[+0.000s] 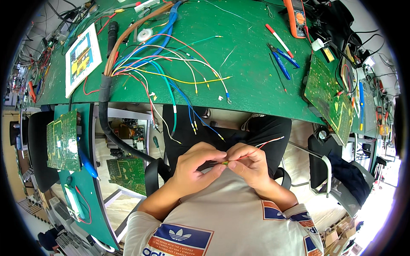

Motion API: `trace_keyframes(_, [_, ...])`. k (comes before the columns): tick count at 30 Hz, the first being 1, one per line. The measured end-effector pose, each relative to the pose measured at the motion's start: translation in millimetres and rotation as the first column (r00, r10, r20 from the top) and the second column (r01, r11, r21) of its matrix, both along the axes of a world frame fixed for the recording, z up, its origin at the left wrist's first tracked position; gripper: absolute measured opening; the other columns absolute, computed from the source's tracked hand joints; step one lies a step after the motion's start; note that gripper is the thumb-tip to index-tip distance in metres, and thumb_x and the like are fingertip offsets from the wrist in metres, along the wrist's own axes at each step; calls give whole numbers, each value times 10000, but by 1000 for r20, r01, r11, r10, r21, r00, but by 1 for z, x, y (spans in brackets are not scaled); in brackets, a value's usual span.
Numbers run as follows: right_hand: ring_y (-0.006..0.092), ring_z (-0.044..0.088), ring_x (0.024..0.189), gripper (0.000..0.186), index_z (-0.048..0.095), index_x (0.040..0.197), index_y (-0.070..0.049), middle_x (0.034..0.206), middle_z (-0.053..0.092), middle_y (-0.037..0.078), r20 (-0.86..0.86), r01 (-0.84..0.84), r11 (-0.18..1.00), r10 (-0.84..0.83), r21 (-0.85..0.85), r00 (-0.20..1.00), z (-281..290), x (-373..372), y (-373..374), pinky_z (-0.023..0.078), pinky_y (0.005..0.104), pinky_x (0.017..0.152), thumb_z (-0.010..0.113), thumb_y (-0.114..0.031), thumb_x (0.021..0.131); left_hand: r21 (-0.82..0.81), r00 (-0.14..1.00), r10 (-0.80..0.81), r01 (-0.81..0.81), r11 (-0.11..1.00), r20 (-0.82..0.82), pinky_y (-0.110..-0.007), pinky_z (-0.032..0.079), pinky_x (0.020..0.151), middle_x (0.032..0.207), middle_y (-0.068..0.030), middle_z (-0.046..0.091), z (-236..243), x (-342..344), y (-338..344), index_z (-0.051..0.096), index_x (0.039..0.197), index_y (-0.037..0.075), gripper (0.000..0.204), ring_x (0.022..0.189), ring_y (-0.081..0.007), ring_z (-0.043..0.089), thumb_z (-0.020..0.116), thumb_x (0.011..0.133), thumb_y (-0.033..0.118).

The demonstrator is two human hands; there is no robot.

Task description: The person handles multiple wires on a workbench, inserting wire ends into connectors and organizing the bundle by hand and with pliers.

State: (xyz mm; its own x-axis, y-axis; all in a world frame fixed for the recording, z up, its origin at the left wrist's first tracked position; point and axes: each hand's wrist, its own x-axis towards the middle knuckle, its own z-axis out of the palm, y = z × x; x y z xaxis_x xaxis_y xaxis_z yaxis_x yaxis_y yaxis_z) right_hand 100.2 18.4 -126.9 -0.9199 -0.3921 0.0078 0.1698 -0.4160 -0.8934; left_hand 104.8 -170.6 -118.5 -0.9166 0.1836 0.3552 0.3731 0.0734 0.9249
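Note:
Over my lap, my left hand (200,166) pinches a small yellow-green piece (225,163) with thumb and fingers. My right hand (247,164) grips the same piece from the other side, along with a thin red wire (261,146), which runs up to the right beside a white one (273,140). Ahead of both hands, a thick black cable (104,112) fans out into many coloured wires (200,79) with small tipped ends, some hanging over the bench's front edge.
The green bench (243,38) holds pliers (282,62), a red-white marker (277,39), an orange multimeter (295,19), a circuit board (324,98) and a framed card (82,59). A side table (89,198) with another board (62,138) stands left; a chair (348,190) is right.

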Motion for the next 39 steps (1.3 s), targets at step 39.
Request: trace_keyframes(39, [143,601,802,62,558,927,-16,876,613,88,137,272,962,-265,-31,954,-4,-6,51,479,266,728,616,-1,909,-344,999,5,-19,939,-42,-274,470,644,812,-82,667,26,-65,23,655,1005,20,241,716,-169,622,702,773,-27])
